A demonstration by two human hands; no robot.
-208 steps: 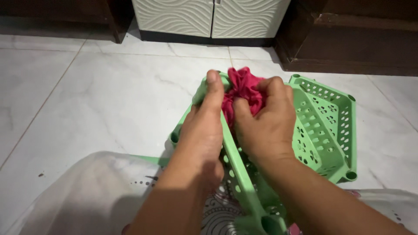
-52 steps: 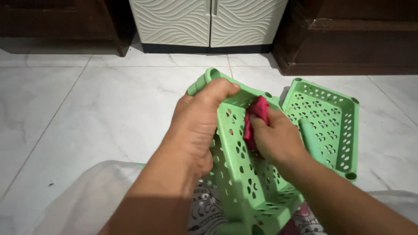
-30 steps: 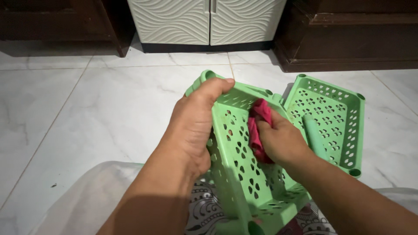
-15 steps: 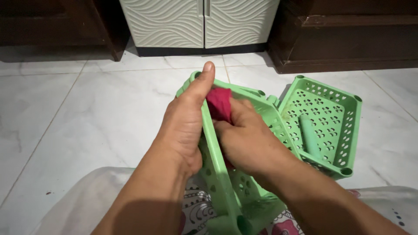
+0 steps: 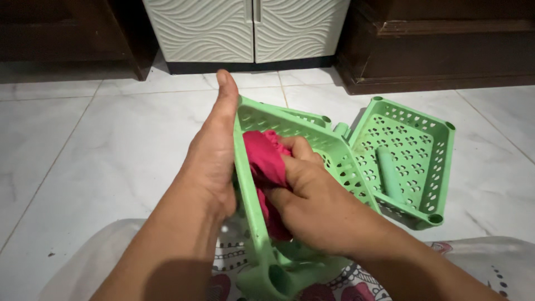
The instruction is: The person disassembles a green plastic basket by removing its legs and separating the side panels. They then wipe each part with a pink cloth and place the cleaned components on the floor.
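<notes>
Two green perforated plastic baskets sit over a white tiled floor (image 5: 111,161). The left hand (image 5: 214,156) grips the nearer basket (image 5: 253,184) by its rim. The right hand (image 5: 312,195), closed around one crumpled red cloth (image 5: 262,161), presses it inside. The second basket (image 5: 407,150) lies just beside, before a white cabinet (image 5: 245,28) and dark wooden furniture (image 5: 446,39).

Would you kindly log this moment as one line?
left hand: holds green tray | right hand: presses red cloth inside | second tray: on floor

Single head-worn view, steeply downward, close above the floor (image 5: 100,145).
</notes>
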